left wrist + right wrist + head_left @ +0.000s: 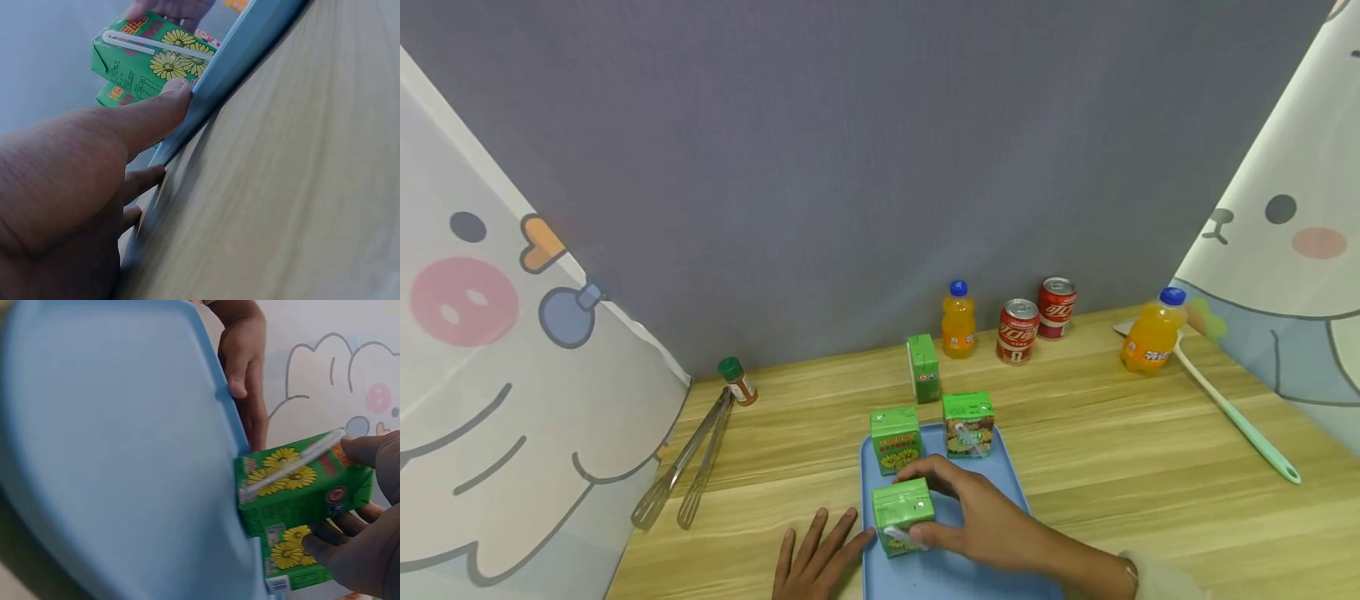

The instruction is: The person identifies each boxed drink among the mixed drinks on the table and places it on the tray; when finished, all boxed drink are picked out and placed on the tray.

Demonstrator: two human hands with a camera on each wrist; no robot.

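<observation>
I have the straw-bearing green carton between the thumb and fingers of my right hand; the grip is closed around it, over the tray's left part. Whether its base bears fully on the blue tray, I cannot tell. My left hand lies to the left of the grip, fingers spread and extended, holding nothing, its thumb touching the tray's rim.

Just beyond the grip stands the flowered carton, already on the tray, and beyond and to the right the brown-fronted carton, also on it. I count those two as placed and the one in my grip as nearly so. Farther out, past the tray's far edge, the last green carton stands on the table; if the tray is meant for all four, that one is left.

Farther beyond, right of the grip, an orange bottle and two red cans stand apart from the tray; I judge them untouched by this work.
</observation>
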